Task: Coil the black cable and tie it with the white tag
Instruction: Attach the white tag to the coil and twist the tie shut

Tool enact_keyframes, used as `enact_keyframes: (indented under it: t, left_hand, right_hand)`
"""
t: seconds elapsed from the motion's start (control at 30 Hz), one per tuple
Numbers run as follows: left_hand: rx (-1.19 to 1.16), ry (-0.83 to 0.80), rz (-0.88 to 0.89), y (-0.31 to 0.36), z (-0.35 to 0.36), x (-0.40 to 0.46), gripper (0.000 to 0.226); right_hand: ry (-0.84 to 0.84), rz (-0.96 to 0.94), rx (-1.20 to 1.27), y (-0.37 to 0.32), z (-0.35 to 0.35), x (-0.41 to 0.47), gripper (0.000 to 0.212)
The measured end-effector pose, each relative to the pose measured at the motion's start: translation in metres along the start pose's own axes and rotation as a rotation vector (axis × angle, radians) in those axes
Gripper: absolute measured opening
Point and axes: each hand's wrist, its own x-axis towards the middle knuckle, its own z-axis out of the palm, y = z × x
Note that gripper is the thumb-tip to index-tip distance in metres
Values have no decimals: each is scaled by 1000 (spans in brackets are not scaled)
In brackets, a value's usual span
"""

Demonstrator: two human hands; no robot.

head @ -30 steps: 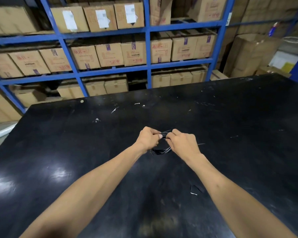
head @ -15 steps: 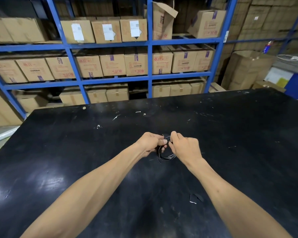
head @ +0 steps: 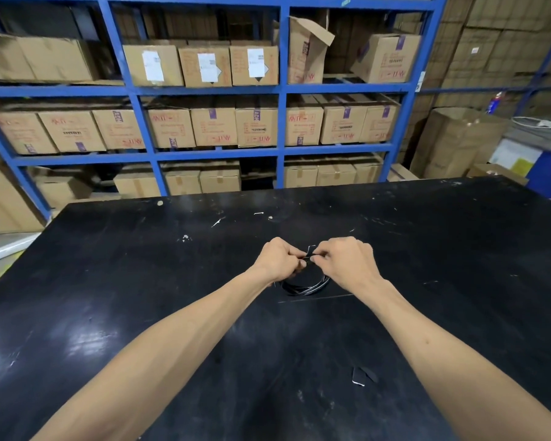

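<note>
At mid-frame we pinch the cable (head: 303, 286) coil between both hands, left hand (head: 279, 261) clenched on the bundle so the loops stay together. Our right hand (head: 347, 261) nips the tag (head: 310, 249) at the coil's top, probably to twist it shut, above the worktop (head: 140, 281).

Black cable (head: 304, 286), black table (head: 140, 297)

Black cable (head: 303, 287) coiled in loops (tag (head: 311, 249) at top), above table (head: 140, 281).

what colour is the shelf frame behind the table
Blue; the shelf frame shows clearly in the head view, with brown cardboard boxes on it.
</note>
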Motion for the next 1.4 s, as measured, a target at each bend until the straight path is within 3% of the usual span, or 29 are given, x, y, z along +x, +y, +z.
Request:
enact_keyframes:
  t: [0.33,0.4,0.53,0.6,0.73,0.9,1.0,1.07,1.17,1.27,1.33,1.4]
  left_hand:
    - [65,2,90,3,-10,-1,23]
    - [81,-14,99,1,-12,-1,23]
    - [156,-19,163,-1,-13,-5,23]
    - [126,-28,166,-1,-14,-6,23]
    - [-111,-108,95,7,-17,-6,13]
    - [-325,-247,23,10,-31,-8,25]
    - [-417,-175,-87,20,-29,-5,23]
    - [-455,-78,-176,28,-28,-2,22]
    - [-535,27,-279,34,-35,5,27]
    - [-624,76,-350,37,-45,10,21]
    - [-684,59,-416,42,-51,7,14]
    - [-733,16,-488,48,-53,0,13]
  right_hand:
    - [-85,142,247,-8,-13,16,14]
    - [-109,132,299,-8,-13,19,8]
    - [-293,36,399,-1,-19,22,37]
    - [-344,-62,273,2,-21,23,22]
    - [-203,-107,-62,-2,-15,20,18]
    - [-131,72,1,11,-13,24,16]
    - [-106,79,14,5,-11,26,21]
    - [34,-15,-28,-1,-11,21,30]
    - [299,-315,-42,-6,-12,11,31]
    - [296,-517,-122,-7,-1,2,40]
    - [226,-513,-204,-5,11,-2,56]
    - [260,-509,-268,-1,20,0,55]
